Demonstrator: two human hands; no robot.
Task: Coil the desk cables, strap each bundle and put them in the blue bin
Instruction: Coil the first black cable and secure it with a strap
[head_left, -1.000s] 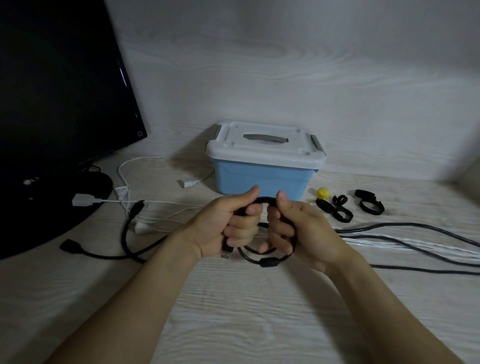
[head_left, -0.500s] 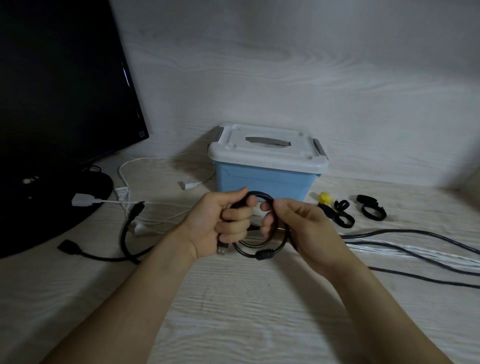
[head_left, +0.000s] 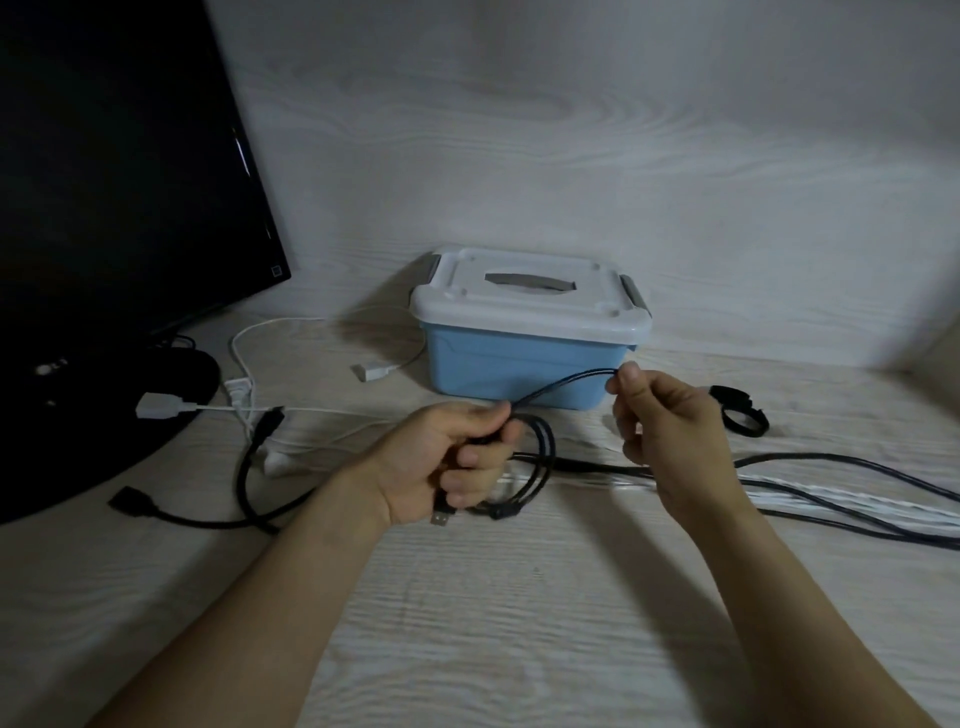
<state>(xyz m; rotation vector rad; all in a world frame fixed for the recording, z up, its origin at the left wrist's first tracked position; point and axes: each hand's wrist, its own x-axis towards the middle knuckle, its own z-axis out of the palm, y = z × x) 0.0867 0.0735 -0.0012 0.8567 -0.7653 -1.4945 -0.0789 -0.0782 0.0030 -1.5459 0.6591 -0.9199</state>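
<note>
**Black cable half coiled, bin lid on**

Taking the bin (head_left: 524, 366) as the landmark: far to its left stands a monitor (head_left: 119, 171), and on the desk (head_left: 519, 597) between the two lie a white cable (head_left: 322, 410) and a loose black lead (head_left: 249, 467).

Just in front of the bin and a little left, the left hand (head_left: 447, 467) is clenched round a small coil (head_left: 535, 467) of black cable, a USB plug (head_left: 442, 518) poking out below the fingers. From that fist two strands rise to the right, across the bin's front face, to the right hand (head_left: 670, 431), which pinches them between thumb and fingertips just before the bin's right corner. Right of the bin, a black strap (head_left: 737, 410) lies on the desk, and in front of it long black and white cables (head_left: 831, 493) run off toward the right edge.

Risks, as I judge them: the coil is held only by the left fist, so loosening that grip to reach for a strap could let the loops spring open. The strap sits behind the right hand, so reaching for it means letting the pinched strands go slack. The coil hangs over other cables and could snag them. The bin's lid is latched on, so nothing can go in until it is opened.
</note>
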